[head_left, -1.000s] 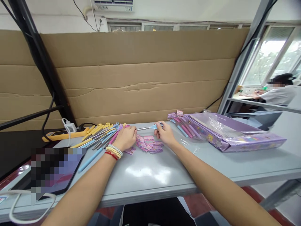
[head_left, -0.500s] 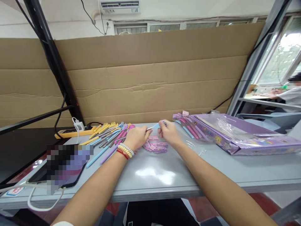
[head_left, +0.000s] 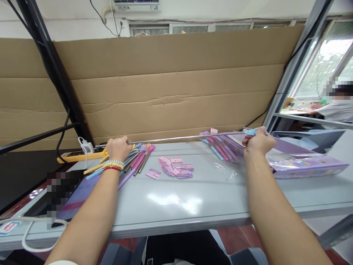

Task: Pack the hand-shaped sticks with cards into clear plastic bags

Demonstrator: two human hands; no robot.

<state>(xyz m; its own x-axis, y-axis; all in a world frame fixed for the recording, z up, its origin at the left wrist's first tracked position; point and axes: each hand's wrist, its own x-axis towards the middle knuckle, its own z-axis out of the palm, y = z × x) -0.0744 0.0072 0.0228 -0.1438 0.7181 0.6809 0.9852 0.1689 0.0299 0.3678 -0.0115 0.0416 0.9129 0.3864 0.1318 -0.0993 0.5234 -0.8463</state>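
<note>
A telescopic back scratcher (head_left: 182, 138) is pulled out long between my hands, its thin metal rod nearly level above the table. My left hand (head_left: 119, 150) is closed round the rod at the left, and a silvery end sticks out beyond it. At the other end, my right hand (head_left: 259, 141) grips a light-blue part. Below my left hand lies a bunch of folded back scratchers (head_left: 139, 160) in yellow, blue, pink and purple. Small pink-purple printed cards (head_left: 171, 167) lie scattered mid-table. More back scratchers (head_left: 220, 149) with cards rest in clear plastic bags near my right hand.
A purple box (head_left: 309, 169) with clear plastic stands at the right. At the left are a dark-screened device (head_left: 68, 191), a white cable (head_left: 24, 235) and a yellow-edged power strip (head_left: 74, 157). Cardboard (head_left: 176, 84) lines the back. A person (head_left: 336, 108) sits far right.
My hands have moved far apart, left and right, drawing the back scratcher's rod out long. The view has shifted slightly, and more of the cards show.
</note>
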